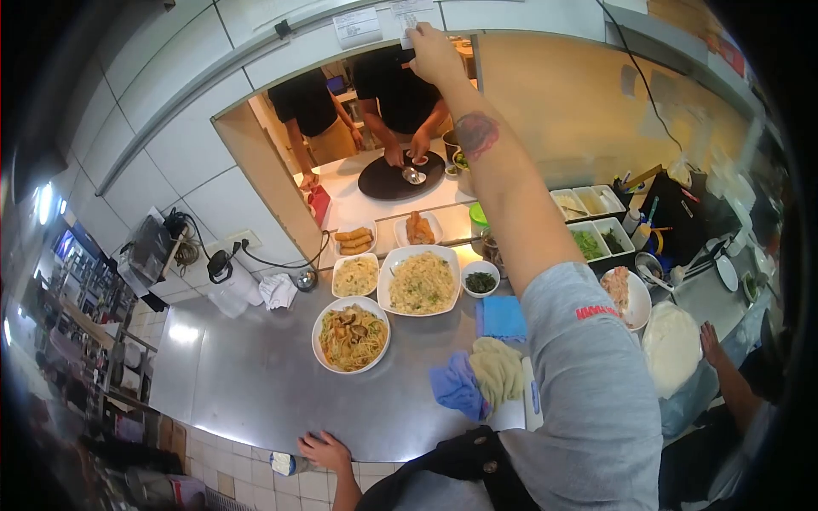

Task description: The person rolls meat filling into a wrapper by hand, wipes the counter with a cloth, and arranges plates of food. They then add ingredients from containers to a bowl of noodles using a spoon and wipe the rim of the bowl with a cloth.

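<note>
My right hand [434,55] is raised to the rail above the pass window, fingers closed at the lower edge of a printed paper slip [407,15]. Another slip [358,28] hangs to its left. On the steel counter's front edge, my left hand [325,450] lies with fingers spread, holding nothing. Beyond it stand a bowl of noodles with mushrooms [350,335], a large square dish of fried rice [421,282], a smaller bowl of rice [355,276] and a small bowl of chopped greens [481,279].
Plates of fried rolls [354,239] and fried pieces [418,228] sit by the window. Behind it, two people work, one over a dark oval tray [400,175]. Cloths [497,371] lie at right, near ingredient tubs [586,244]. Another person's hand [711,342] is at far right.
</note>
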Demonstrator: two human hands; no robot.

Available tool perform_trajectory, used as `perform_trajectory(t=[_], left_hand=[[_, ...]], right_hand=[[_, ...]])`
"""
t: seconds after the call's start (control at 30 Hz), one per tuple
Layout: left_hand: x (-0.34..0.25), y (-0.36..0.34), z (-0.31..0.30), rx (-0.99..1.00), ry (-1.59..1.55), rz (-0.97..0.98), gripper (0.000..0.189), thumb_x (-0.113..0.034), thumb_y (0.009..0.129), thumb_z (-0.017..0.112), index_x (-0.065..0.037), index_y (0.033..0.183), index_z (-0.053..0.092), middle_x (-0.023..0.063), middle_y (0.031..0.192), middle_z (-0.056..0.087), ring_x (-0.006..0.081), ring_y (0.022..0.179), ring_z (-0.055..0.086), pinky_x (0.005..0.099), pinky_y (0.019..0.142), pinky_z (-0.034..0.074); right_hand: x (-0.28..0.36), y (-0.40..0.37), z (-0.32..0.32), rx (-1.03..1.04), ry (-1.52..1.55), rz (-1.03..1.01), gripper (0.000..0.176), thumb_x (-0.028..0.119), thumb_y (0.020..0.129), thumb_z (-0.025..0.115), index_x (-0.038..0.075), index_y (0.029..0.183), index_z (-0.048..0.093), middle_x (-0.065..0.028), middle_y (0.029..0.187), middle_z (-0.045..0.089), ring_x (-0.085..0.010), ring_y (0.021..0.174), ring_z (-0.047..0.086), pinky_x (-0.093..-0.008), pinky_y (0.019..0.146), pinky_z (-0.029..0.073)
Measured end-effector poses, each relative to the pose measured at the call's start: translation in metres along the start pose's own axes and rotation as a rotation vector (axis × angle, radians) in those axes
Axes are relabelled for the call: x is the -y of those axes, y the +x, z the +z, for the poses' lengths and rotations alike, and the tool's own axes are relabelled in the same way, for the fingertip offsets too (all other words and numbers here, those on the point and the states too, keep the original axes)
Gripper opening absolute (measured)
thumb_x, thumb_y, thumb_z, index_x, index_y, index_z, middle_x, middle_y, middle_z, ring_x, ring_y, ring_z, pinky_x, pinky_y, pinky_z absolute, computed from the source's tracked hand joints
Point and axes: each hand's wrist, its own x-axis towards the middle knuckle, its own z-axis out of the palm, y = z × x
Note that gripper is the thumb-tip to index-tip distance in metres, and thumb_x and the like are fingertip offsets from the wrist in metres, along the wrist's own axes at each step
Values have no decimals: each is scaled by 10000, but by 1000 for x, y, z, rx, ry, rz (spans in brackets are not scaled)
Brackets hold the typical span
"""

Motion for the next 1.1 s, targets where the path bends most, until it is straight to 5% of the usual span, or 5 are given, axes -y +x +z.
perform_trajectory(t=[0.3,0.5,0.73,1.1], left_hand=[[-2,2,-4,-19,-69,43,449,-272,865,525,8,1211,461,226,1342,344,396,1223,345,491,963,334],[0,0,-4,-21,-63,67,451,-272,870,520,10,1215,455,228,1346,339,395,1230,339,494,965,337],[-1,1,-2,-17,-63,43,444,-272,870,517,8,1208,458,224,1339,345,391,1224,342,496,960,340],[9,3,8,-52,-34,80,428,-262,861,525,3,1190,454,230,1323,352,405,1203,352,499,956,338]], right_hand=[[11,-7,-2,-5,67,69,524,111,634,676,56,1128,513,-142,1140,508,-330,1062,501,-390,886,449],[3,-13,0,-159,33,-21,436,106,642,675,35,1045,526,-104,1112,508,-274,1081,497,-354,857,492],[-3,-13,-5,-84,122,46,428,110,657,662,7,1048,522,-121,1129,503,-289,1085,504,-362,878,478],[4,-11,-10,-16,88,101,516,145,667,687,103,1153,519,-118,1138,486,-301,1054,524,-402,834,488]])
